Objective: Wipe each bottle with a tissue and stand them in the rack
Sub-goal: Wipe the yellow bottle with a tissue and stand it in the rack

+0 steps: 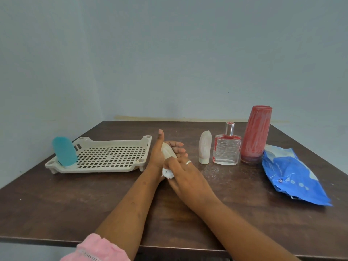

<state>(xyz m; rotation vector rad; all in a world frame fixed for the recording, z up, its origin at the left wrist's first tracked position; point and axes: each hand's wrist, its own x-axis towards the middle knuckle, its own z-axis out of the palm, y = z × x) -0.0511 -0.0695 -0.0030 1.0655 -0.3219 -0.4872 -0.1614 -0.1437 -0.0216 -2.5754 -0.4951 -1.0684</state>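
Observation:
My left hand (160,153) holds a small pale bottle (167,150) above the table, thumb raised and fingers curled round its far side. My right hand (186,178) grips a crumpled white tissue (168,173) against the bottle's lower end. A beige perforated rack (105,157) lies at the left with a blue bottle (64,151) standing in its near left corner. To the right of my hands stand a pale pink bottle (204,147), a clear glass perfume bottle (227,147) with red trim, and a tall red bottle (256,134).
A blue tissue pack (290,174) lies at the right near the table edge. The brown table (75,200) meets a grey wall behind and to the left. White dust speckles the surface near the bottles.

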